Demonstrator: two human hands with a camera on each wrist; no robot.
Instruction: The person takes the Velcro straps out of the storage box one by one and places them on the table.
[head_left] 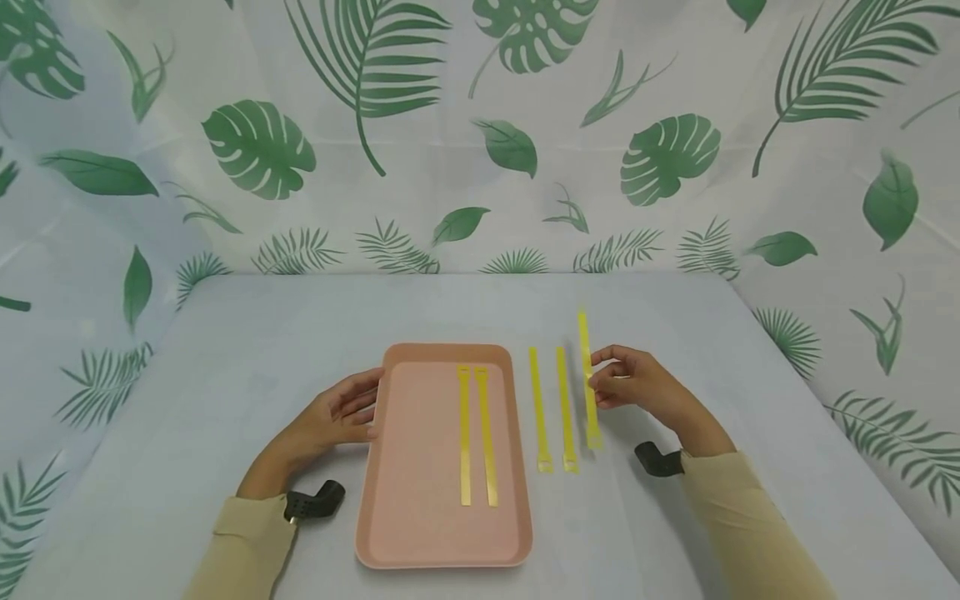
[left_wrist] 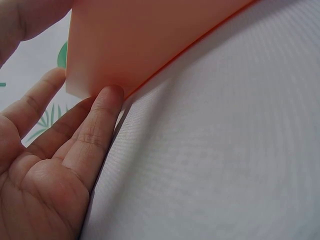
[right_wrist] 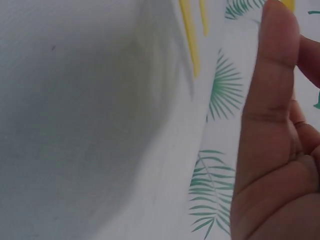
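A pink tray lies on the table with two flat yellow cable ties side by side in its right half, slotted heads away from me. My left hand rests against the tray's left side; in the left wrist view its fairly straight fingers touch the outer wall. To the right of the tray my right hand pinches a yellow cable tie between thumb and fingers, slotted head toward me. Two more cable ties, a left one and a right one, lie between tray and hand.
The white tabletop runs back to a leaf-printed cloth backdrop, which also hangs at both sides. Black wrist cameras, left and right, sit on the forearms.
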